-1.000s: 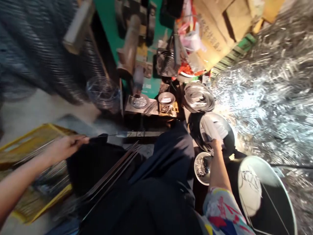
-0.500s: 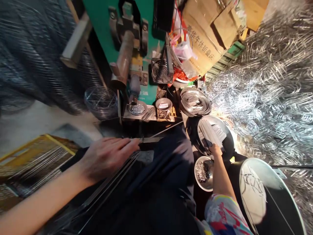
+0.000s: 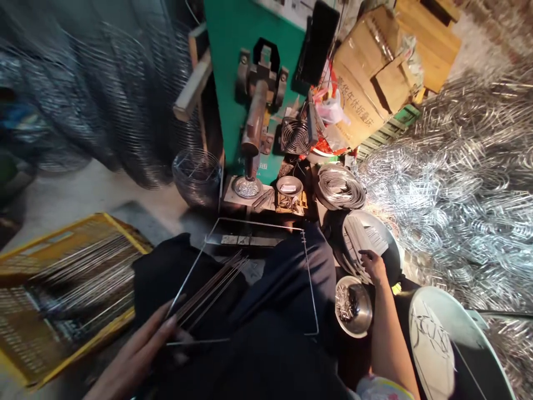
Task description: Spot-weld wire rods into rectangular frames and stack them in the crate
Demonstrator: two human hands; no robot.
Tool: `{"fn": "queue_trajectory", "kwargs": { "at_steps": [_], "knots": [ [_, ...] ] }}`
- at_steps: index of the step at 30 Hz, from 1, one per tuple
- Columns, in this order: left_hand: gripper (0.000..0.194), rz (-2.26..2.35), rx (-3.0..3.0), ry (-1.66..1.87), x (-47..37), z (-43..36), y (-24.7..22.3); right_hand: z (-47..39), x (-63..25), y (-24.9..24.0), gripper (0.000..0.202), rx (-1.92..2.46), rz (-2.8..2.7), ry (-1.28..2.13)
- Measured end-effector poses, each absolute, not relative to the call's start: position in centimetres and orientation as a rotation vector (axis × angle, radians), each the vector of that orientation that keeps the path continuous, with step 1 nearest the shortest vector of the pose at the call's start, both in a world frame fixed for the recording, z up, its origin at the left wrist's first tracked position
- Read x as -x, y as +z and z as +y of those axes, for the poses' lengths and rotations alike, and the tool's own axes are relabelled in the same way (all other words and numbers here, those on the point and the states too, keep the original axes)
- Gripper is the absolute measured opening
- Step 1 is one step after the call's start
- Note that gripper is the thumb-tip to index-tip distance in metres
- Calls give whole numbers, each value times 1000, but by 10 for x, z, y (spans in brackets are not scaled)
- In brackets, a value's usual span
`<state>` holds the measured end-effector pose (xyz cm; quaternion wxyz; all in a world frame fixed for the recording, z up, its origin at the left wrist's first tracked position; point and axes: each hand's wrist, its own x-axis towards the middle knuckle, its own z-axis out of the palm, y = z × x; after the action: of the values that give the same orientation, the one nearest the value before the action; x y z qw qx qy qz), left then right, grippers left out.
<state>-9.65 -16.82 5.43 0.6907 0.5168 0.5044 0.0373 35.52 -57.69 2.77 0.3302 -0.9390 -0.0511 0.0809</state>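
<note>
My left hand [image 3: 156, 339], slightly blurred, is closed on the left side of a bent wire frame [image 3: 308, 278]. This thin, roughly rectangular frame lies over my dark-clothed lap, with small coils or notches near its far right corner. Several straight wires [image 3: 216, 289] rest on my lap beneath it. My right hand [image 3: 375, 268] is over the near edge of a round pan [image 3: 395, 241], its fingers apart at the flat metal strips [image 3: 358, 239] heaped inside. Just below that hand is a steel bowl [image 3: 364, 316] of small metal pieces.
Ahead stands a green machine [image 3: 229, 83] with a small dish [image 3: 247, 188] at its foot. A yellow crate [image 3: 20, 250] of wires is at left. Coiled strip [image 3: 341, 186], a large bucket [image 3: 478, 316] and piled wire frames [image 3: 449, 183] lie to the right.
My left hand has come down and back toward me, and the wire frame now shows across my lap. My right hand has shifted slightly nearer at the strips. The view has turned left.
</note>
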Motion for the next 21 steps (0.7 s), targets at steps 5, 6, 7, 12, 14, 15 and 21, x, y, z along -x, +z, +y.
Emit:
{"fn": "queue_trajectory", "kwargs": {
  "at_steps": [5,6,7,12,14,15,21],
  "knots": [
    [95,1108,-856,127,110,-192,48,-523,-306,67,55,2200,-322,365],
    [97,1061,-811,127,109,-194,46,-509,-293,78,54,2162,-419,406],
    [98,1018,-780,132,109,-194,44,-495,-280,89,54,2127,-527,455],
    [104,941,-675,202,114,-180,28,-454,-229,134,80,1904,-1004,762],
    [109,950,-649,240,117,-176,23,-450,-220,144,82,1900,-1079,783],
    [111,947,-644,263,116,-176,21,-450,-218,148,80,1917,-1098,778],
    [117,846,-704,324,91,-187,27,-446,-205,166,75,2086,-1243,619]
  ]
}}
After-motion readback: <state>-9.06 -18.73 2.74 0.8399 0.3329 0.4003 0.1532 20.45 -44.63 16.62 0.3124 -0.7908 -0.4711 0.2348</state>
